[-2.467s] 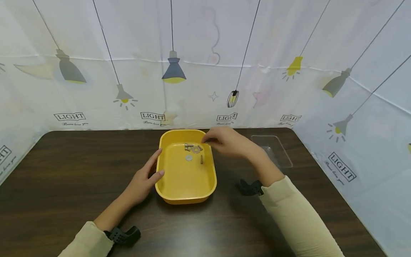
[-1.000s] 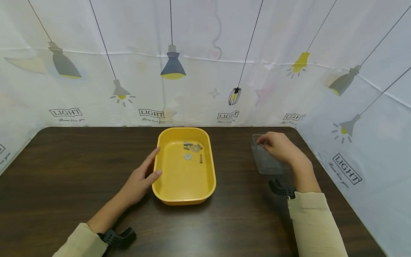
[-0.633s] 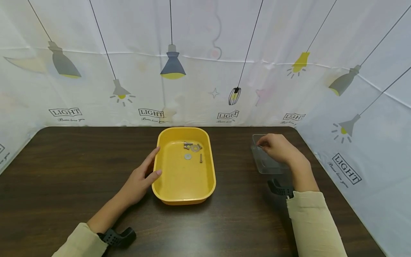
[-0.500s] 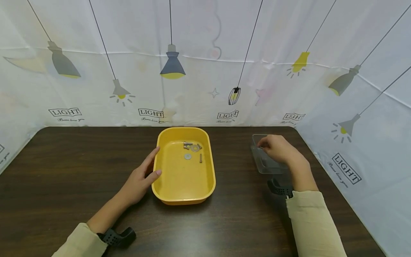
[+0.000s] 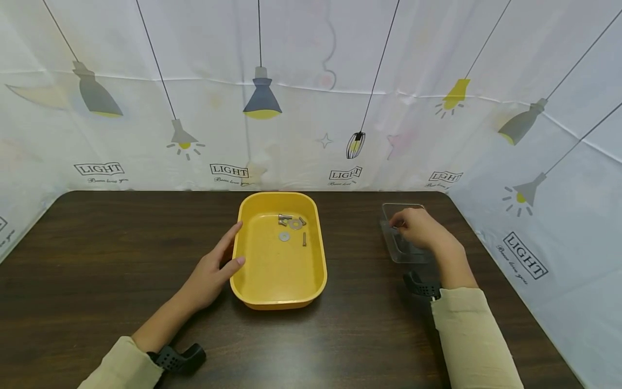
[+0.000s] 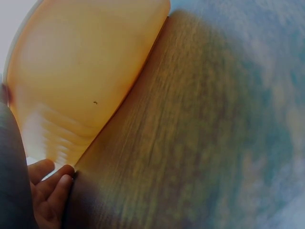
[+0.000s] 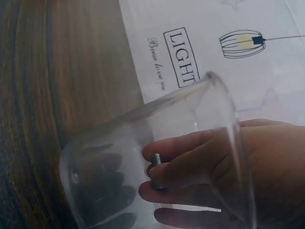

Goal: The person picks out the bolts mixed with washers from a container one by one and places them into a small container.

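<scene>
My left hand [image 5: 206, 273] rests against the left side of a yellow tray [image 5: 279, 281], thumb and fingers spread along the rim. In the left wrist view, its fingertips [image 6: 64, 183] touch the tray's outer wall low down. Inside the tray, toward the far end, lie several screws [image 5: 304, 239] and two flat washers [image 5: 284, 236]. To the right, my right hand [image 5: 423, 229] reaches down into a clear plastic box [image 5: 408, 259]. The right wrist view shows a small threaded screw [image 7: 157, 160] pinched between its thumb and fingers, seen through the clear wall.
Both containers stand on a dark wood table [image 5: 121, 259], near its far edge. Behind it hangs a white curtain [image 5: 301, 59] printed with lamps. A black strap [image 5: 180, 357] is worn on each wrist.
My right hand moved from the yellow tray to the clear box, then sank lower into it toward the near side. The left hand stays at the tray.
</scene>
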{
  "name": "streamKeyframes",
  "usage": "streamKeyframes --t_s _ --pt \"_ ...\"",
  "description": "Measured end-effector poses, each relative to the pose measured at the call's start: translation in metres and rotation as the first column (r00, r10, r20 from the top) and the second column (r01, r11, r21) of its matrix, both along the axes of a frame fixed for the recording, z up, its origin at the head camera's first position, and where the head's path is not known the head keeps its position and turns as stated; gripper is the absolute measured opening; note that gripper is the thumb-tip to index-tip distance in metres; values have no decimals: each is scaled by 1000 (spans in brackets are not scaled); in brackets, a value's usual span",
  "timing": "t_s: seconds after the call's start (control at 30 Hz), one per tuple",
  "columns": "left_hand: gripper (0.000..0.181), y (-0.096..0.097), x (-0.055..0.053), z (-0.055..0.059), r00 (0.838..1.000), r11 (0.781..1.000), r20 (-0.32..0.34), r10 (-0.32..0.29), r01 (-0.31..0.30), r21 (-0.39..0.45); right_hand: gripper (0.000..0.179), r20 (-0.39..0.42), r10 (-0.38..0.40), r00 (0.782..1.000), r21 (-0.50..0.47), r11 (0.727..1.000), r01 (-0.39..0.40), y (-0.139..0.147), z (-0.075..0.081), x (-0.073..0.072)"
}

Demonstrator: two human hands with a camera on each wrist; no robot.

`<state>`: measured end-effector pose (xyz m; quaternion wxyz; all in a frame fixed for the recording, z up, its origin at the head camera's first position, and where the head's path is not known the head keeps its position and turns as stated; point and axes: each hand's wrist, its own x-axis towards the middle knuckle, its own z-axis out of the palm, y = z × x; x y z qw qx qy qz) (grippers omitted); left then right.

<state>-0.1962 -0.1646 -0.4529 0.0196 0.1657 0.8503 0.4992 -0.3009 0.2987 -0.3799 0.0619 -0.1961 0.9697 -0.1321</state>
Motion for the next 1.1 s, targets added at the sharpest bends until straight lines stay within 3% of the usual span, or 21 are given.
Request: streamKeyframes --t_s 0.2,0.43,1.1 --pt "67 0 0 -1 1000 1000 -2 1 -1 -2 23 -21 6 1000 17 1000 -5 1 -3 -1" --pt "68 -1 1 -2 999 998 -10 -36 36 41 26 0 -10 1000 32 999 10 1 -8 -1" --pt "67 -2 1 -1 999 999 -21 -40 41 34 26 -32 -28 999 67 997 30 -2 -9 -2"
